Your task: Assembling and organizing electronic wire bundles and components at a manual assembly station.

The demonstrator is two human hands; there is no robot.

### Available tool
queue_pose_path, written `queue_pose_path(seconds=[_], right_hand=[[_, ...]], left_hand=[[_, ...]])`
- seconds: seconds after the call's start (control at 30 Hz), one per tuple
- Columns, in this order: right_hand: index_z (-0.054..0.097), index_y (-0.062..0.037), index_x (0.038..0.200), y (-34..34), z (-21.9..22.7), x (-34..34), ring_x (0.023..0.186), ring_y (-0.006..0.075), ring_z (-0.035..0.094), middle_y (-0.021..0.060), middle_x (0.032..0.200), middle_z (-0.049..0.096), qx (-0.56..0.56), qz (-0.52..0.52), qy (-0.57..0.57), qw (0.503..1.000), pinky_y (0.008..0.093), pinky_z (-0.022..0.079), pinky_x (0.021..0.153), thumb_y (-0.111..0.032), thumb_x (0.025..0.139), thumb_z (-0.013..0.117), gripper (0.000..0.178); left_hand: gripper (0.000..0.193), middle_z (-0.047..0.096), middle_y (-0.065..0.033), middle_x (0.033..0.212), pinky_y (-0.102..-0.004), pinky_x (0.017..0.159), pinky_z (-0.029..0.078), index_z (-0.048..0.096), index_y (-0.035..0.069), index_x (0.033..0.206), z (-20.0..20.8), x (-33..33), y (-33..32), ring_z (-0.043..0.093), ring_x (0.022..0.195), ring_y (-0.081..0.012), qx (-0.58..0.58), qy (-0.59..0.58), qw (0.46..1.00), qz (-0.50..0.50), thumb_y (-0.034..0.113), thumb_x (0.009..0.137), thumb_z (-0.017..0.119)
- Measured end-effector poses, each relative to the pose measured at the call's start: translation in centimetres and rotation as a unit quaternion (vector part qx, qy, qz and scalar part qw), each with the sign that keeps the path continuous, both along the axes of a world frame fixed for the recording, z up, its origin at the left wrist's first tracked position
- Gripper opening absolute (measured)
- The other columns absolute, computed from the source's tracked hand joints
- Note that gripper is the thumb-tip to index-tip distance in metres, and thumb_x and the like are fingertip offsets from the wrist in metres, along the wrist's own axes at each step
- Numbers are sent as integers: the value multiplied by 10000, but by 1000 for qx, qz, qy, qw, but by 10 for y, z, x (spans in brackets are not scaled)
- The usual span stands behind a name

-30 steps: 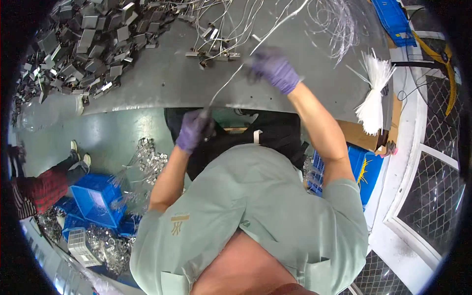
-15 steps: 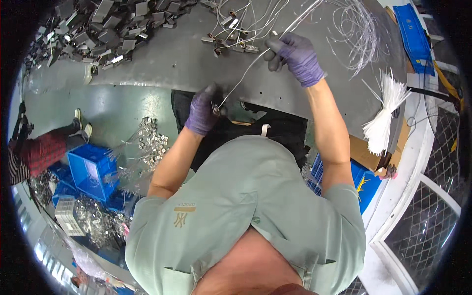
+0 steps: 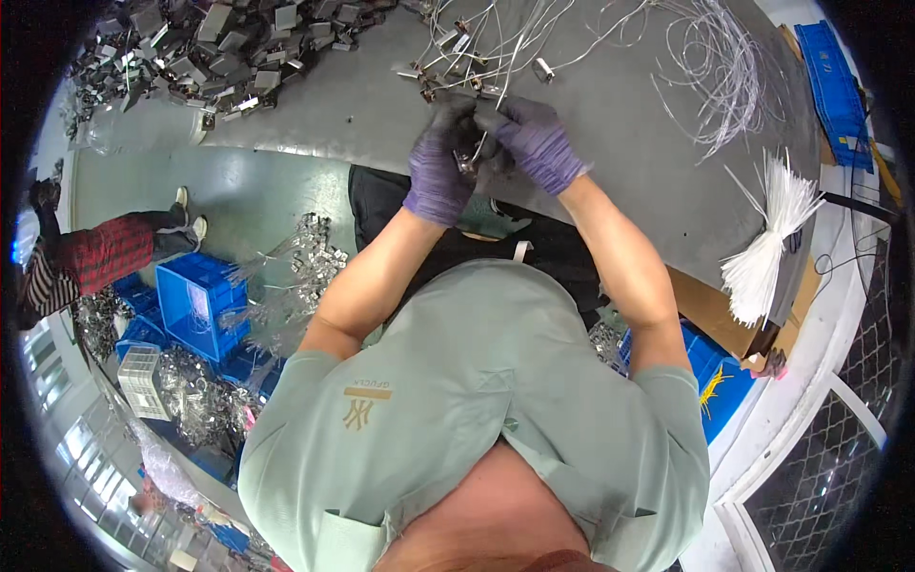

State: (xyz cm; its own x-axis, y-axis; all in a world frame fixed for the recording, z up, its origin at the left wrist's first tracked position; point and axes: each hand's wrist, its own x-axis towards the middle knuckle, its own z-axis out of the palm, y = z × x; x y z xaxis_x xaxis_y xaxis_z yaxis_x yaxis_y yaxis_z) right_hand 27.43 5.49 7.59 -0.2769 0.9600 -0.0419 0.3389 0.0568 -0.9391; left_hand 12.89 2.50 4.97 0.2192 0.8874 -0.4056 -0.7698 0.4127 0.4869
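Note:
Purple gloves with dark fingertips cover both my hands, which are close together over the near edge of the grey table (image 3: 610,124). My left hand (image 3: 440,167) is closed around a small metal part (image 3: 466,164), mostly hidden by the fingers. A thin whitish wire (image 3: 516,65) runs up from that part between my hands. At the wire, my right hand (image 3: 536,143) has its fingers bent and pressed together. Beyond them lies a cluster of small metal parts with wires (image 3: 457,57). One more small metal part (image 3: 543,70) rests apart on the table.
Dark rectangular blocks (image 3: 224,62) are heaped at the far left. To the right lie a loose tangle of clear wire (image 3: 715,81) and a bundle of white strips (image 3: 770,243). Blue crates (image 3: 195,305) stand on the floor at left, near a person in red plaid (image 3: 105,253).
My right hand has come down and left along the wire; my left hand has moved up and right, so the two now meet. A separate small metal part now shows on the table.

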Motion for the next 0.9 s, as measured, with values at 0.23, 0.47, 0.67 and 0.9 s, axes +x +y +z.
queue_pose_path(seconds=[0.23, 0.47, 0.67, 0.9], right_hand=[[610, -4, 1012, 59, -42, 84, 767, 237, 628, 166, 838, 628, -74, -122, -196, 970, 349, 513, 629, -365, 810, 603, 414], [612, -23, 1048, 7, -54, 256, 953, 402, 581, 242, 1048, 600, 3, -401, -357, 844, 427, 463, 825, -354, 774, 544, 435], [650, -25, 948, -14, -78, 318, 970, 403, 577, 221, 1012, 619, -105, -395, -485, 773, 420, 463, 827, -320, 763, 525, 369], [642, -65, 902, -20, -86, 339, 618, 83, 552, 32, 827, 650, -202, -349, 0, 915, 242, 395, 479, -224, 835, 558, 192]], left_hand=[[338, 562, -155, 1105, -349, 907, 423, 560, 45, 1142, 20, -16, 69, 526, 1051, -287, 430, 671, 600, 72, 212, 851, 601], [362, 611, -200, 1068, -412, 867, 448, 565, 34, 1109, -68, -77, 149, 576, 1012, -346, 314, 767, 538, -156, 250, 820, 598], [369, 635, -166, 1061, -333, 847, 457, 548, -5, 1138, -57, -97, 155, 611, 962, -272, 336, 678, 630, -175, 182, 827, 609], [367, 618, -58, 878, -242, 620, 456, 563, 23, 1150, 17, -140, 91, 565, 697, -114, 181, 576, 774, -193, 213, 838, 600]])
